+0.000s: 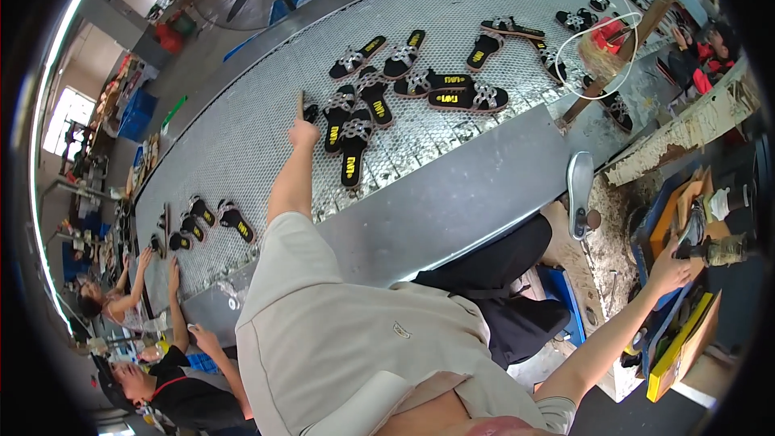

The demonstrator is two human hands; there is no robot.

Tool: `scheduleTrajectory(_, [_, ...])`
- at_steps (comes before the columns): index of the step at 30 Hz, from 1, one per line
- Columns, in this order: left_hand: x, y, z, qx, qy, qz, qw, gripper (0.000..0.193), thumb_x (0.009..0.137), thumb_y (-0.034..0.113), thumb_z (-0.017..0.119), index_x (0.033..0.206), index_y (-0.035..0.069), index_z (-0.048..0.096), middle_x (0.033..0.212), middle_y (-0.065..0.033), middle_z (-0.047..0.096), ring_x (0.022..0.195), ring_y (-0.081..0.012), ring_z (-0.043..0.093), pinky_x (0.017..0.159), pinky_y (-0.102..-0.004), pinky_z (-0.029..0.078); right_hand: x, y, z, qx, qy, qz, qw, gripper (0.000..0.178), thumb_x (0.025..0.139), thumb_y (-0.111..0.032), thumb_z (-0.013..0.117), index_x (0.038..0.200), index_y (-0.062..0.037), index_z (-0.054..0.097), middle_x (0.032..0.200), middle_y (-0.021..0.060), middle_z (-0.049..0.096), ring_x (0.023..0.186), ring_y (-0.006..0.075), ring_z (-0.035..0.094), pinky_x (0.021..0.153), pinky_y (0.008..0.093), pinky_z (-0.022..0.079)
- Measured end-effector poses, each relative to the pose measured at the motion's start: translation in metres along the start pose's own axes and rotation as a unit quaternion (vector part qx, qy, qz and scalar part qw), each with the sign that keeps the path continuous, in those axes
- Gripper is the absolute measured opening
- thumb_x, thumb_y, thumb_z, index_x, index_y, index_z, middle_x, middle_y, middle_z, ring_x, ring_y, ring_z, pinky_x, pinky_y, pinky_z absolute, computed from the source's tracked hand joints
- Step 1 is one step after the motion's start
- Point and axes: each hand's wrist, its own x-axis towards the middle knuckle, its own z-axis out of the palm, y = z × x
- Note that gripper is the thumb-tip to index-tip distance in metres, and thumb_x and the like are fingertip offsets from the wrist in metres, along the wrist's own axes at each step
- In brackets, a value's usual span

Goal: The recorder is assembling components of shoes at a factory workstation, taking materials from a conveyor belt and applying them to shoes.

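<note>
My left hand [303, 134] reaches far out over the perforated metal conveyor [242, 137] and grips a black sandal [305, 108], seen edge-on, beside a cluster of black strapped sandals [353, 136]. My right hand [669, 268] is stretched out to the right at the rim of a blue tray [655, 218] holding orange and yellow boxes. Its fingers lie against a pale thin piece [687, 232], near a small bottle-like tool [724, 250]. Whether it grips anything is unclear.
More black sandals [452, 89] lie further along the belt, and another group [202, 224] lies near two co-workers [153, 371] at lower left. A grey shoe sole [580, 190] stands on the bench edge. A wooden post [638, 32] slants up at right, near another person [710, 52].
</note>
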Motion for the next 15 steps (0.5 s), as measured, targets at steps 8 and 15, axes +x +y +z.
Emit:
scheduleTrajectory(8, [-0.024,0.178,0.074,-0.008,-0.015,0.149,0.989,0.046,0.101,0.020,0.054,0.145,0.007,0.057,0.145,-0.0249,0.052,0.133,-0.0470,0.053,0.109,-0.0572,0.047,-0.019,-0.015,0.026,0.069,-0.075,0.050,0.993,0.077,0.090,-0.067,0.071,0.096,0.0098,0.065,0.094,0.0302,0.070,0.103,0.0473,0.068,0.112,0.0549,0.045])
scheduleTrajectory(15, [-0.096,0.283,0.079,-0.172,0.069,0.390,0.902,0.057,0.094,0.015,0.060,0.149,0.004,0.052,0.135,-0.0284,0.055,0.127,-0.0493,0.053,0.106,-0.0558,0.046,-0.026,-0.049,0.021,0.108,-0.108,0.131,0.979,0.077,0.081,-0.062,0.081,0.099,0.0106,0.060,0.100,0.0322,0.070,0.104,0.0537,0.065,0.103,0.0576,0.048])
